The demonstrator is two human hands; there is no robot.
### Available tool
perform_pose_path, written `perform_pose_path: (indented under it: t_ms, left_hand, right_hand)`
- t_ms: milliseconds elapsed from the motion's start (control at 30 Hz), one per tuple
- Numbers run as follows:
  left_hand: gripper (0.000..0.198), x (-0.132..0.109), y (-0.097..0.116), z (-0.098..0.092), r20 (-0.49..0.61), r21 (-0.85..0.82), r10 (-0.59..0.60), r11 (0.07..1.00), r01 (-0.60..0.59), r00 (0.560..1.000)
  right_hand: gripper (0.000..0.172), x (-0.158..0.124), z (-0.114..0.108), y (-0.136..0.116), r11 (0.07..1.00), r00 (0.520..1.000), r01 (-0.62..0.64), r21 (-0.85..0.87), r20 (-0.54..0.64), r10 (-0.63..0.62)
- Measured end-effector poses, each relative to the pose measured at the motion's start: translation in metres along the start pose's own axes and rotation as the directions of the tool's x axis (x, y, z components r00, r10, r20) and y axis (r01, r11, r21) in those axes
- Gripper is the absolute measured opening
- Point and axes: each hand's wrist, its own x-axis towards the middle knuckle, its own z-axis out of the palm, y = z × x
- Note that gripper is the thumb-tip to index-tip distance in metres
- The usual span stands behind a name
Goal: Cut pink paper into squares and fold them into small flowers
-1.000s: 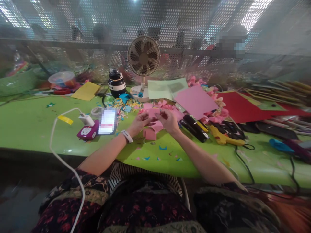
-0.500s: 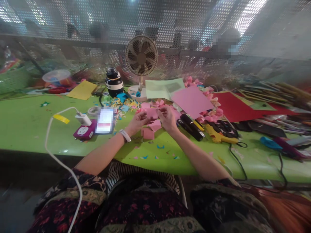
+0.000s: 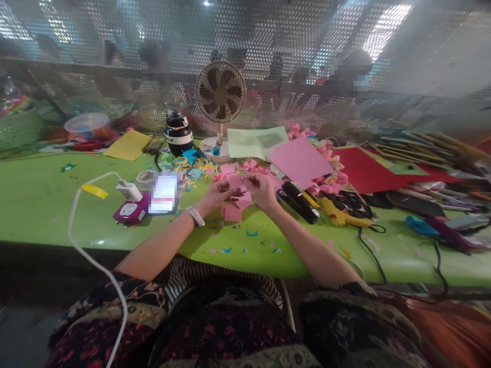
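A small piece of pink paper (image 3: 237, 182) is held up between my two hands, above the table. My left hand (image 3: 217, 196) pinches its left side; a pale watch band (image 3: 196, 216) circles that wrist. On the paper's right edge, the thumb and forefinger of my right hand (image 3: 261, 190) are closed. Just below lie more pink paper pieces (image 3: 232, 212), partly overlapping. Behind my hands are folded pink paper shapes (image 3: 251, 164) in a loose pile. A black stapler (image 3: 298, 203) rests close to my right hand.
Left of my hands lie a lit phone (image 3: 163, 192) and a purple power adapter (image 3: 131, 208) with a white cable. A bottle (image 3: 178, 134) and a small fan (image 3: 220, 95) stand behind. Right are a large pink sheet (image 3: 300, 162), a yellow glue gun (image 3: 342, 213) and red paper (image 3: 374, 171).
My right fingers have slid slightly left along the top of the pink paper. The left hand keeps its hold. The whole view has shifted slightly.
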Motion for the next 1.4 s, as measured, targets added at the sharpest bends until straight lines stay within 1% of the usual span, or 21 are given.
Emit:
perform_pose_path:
  t_ms: [100, 200, 433, 500, 567, 633, 700, 833, 900, 1000, 1133, 1267, 1400]
  left_hand:
    - [0.039, -0.001, 0.001, 0.001, -0.004, -0.015, 0.004, 1.000, -0.004, 1.000]
    - [0.039, -0.001, 0.001, 0.002, -0.007, -0.027, 0.004, 1.000, -0.005, 1.000]
    - [0.042, -0.001, 0.003, 0.006, -0.018, -0.035, 0.032, 0.999, -0.033, 0.999]
    - [0.042, -0.001, 0.003, 0.007, -0.027, -0.051, 0.048, 0.997, -0.049, 0.998]
    - [0.044, -0.001, 0.004, 0.007, -0.038, -0.063, 0.053, 0.997, -0.055, 0.998]
    - [0.044, 0.000, 0.005, 0.006, -0.048, -0.055, 0.045, 0.997, -0.048, 0.998]
    - [0.043, 0.000, 0.008, 0.004, -0.058, -0.035, 0.025, 0.999, -0.027, 0.998]
    - [0.040, -0.001, 0.013, 0.000, -0.060, -0.017, -0.038, 0.999, 0.037, 0.997]
    - [0.038, -0.001, 0.014, -0.002, -0.057, -0.013, -0.043, 0.999, 0.042, 0.997]
    - [0.037, -0.001, 0.014, -0.003, -0.069, -0.006, -0.015, 1.000, 0.014, 0.998]
    - [0.046, 0.001, 0.012, -0.003, -0.086, -0.021, 0.009, 1.000, -0.011, 0.996]
    - [0.051, 0.002, 0.014, -0.002, -0.084, -0.035, 0.023, 0.999, -0.026, 0.996]
    - [0.048, 0.001, 0.017, 0.000, -0.086, -0.025, 0.020, 0.999, -0.022, 0.996]
  right_hand:
    - [0.044, -0.001, -0.002, -0.003, 1.000, 0.999, -0.019, 0.012, 0.029, 0.018]
    - [0.039, -0.001, -0.003, -0.007, 0.999, 0.998, -0.036, 0.013, 0.050, 0.035]
    - [0.036, 0.000, 0.000, -0.005, 0.999, 1.000, -0.022, -0.025, 0.021, 0.023]
    - [0.038, -0.001, -0.001, -0.005, 0.997, 0.998, -0.029, -0.065, 0.048, 0.032]
    - [0.040, -0.002, -0.002, -0.007, 0.988, 0.994, -0.019, -0.154, 0.106, 0.036]
    - [0.042, -0.003, -0.001, -0.010, 0.964, 0.988, 0.024, -0.264, 0.155, 0.018]
    - [0.044, -0.003, 0.000, -0.013, 0.938, 0.985, 0.064, -0.340, 0.173, -0.004]
    - [0.044, -0.003, 0.002, -0.017, 0.925, 0.984, 0.084, -0.371, 0.175, -0.019]
    - [0.043, -0.003, 0.002, -0.018, 0.923, 0.985, 0.077, -0.377, 0.172, -0.012]
    - [0.043, -0.004, 0.002, -0.018, 0.934, 0.980, 0.052, -0.353, 0.199, 0.021]
    - [0.045, -0.002, 0.003, -0.020, 0.970, 0.966, 0.019, -0.242, 0.256, 0.045]
    - [0.049, 0.003, -0.005, -0.021, 0.987, 0.944, -0.048, -0.155, 0.316, 0.096]
    - [0.050, 0.006, -0.015, -0.021, 0.993, 0.896, -0.079, -0.091, 0.430, 0.110]
